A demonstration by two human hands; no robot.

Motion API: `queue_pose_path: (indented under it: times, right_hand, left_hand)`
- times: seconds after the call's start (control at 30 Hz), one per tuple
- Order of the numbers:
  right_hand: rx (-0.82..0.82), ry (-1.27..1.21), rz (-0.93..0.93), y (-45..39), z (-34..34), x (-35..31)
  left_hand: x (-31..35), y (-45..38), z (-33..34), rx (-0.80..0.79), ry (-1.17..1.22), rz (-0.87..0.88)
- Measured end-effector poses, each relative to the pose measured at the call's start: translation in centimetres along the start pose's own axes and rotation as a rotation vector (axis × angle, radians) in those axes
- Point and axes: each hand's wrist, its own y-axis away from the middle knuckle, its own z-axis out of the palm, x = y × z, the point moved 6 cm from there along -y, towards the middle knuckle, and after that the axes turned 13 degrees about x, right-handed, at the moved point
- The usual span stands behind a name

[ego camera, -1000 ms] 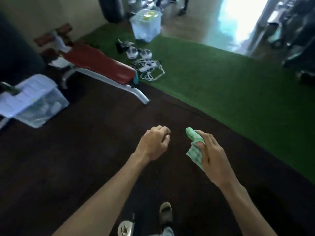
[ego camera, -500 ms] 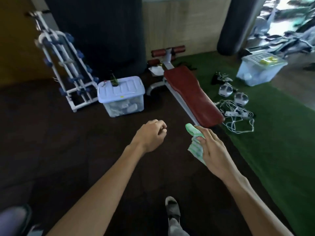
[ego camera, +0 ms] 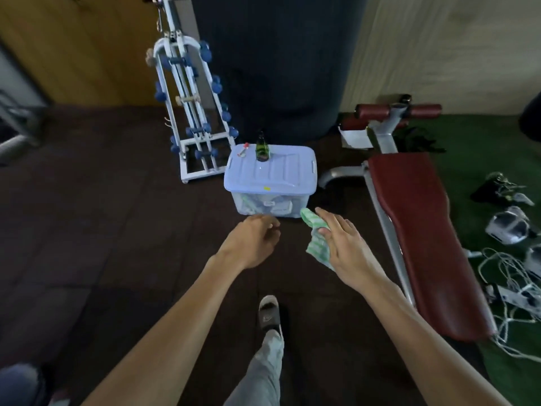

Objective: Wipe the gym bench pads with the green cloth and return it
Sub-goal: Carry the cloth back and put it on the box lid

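The gym bench has a long dark red pad [ego camera: 421, 235] on a grey frame, lying to my right, with red roller pads [ego camera: 377, 112] at its far end. My right hand [ego camera: 348, 247] holds the green striped cloth [ego camera: 314, 241] between thumb and fingers, left of the bench pad and apart from it. My left hand [ego camera: 251, 241] hovers beside it, fingers loosely curled, holding nothing. Both hands are just in front of a plastic storage box with a pale blue lid [ego camera: 272, 172].
A green bottle [ego camera: 262, 148] stands on the box lid. A white rack of blue dumbbells [ego camera: 190, 112] stands behind on the left, a dark punching bag [ego camera: 278, 63] behind the box. Cables and devices [ego camera: 509, 259] lie on green turf at the right. My sandalled foot [ego camera: 269, 313] is below.
My view has swung left and I have walked closer: the bench moved from far left to my right, and the lidded box now sits straight ahead. My right hand has kept hold of the cloth throughout.
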Motion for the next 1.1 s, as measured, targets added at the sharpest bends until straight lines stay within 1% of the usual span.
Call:
queue_pose_path:
  times: [0.07,0.23,0.4,0.5,0.63,0.77,0.87,0.93,0.97,1.03,1.1]
  right_hand:
    - [-0.024,0.017,-0.023,-6.6,2.5,0.7]
    - [-0.075,0.044,-0.003,-21.4,6.5,2.5]
    - [-0.116,0.084,0.020,-34.7,10.6,6.4]
    - [-0.160,0.111,0.034,-42.6,14.8,9.7]
    - [-0.229,0.141,0.045,-51.6,24.4,16.9]
    - [-0.343,0.217,0.036,-57.1,37.5,25.4]
    - [-0.479,0.266,0.035,-58.7,47.2,30.4]
    - [-0.498,0.290,0.000,-59.3,52.7,32.7]
    - [-0.494,0.292,-0.002,-59.5,55.2,33.7]
    - [-0.541,0.305,0.002,-59.8,59.5,35.5]
    - [-0.595,0.377,-0.006,-59.5,62.5,36.9]
  left_hand:
    - [-1.2,-6.4,0.7,-0.014,-0.011,0.006]
    - [-3.7,-21.4,1.0,-0.081,-0.108,0.004]
    - [-6.6,-35.4,2.1,-0.156,-0.150,0.001]
    - [-9.9,-43.7,4.7,-0.199,-0.164,-0.034]
    - [-17.0,-54.3,12.9,-0.274,-0.180,-0.096]
    - [-25.7,-61.9,23.5,-0.320,-0.169,-0.210]
    - [-32.3,-64.6,30.7,-0.372,-0.184,-0.269]
    - [-36.0,-65.6,35.0,-0.428,-0.223,-0.253]
    - [-37.5,-65.9,36.7,-0.441,-0.249,-0.233]
    - [-40.2,-66.6,39.5,-0.448,-0.284,-0.213]
    - [-41.9,-67.2,41.2,-0.441,-0.250,-0.228]
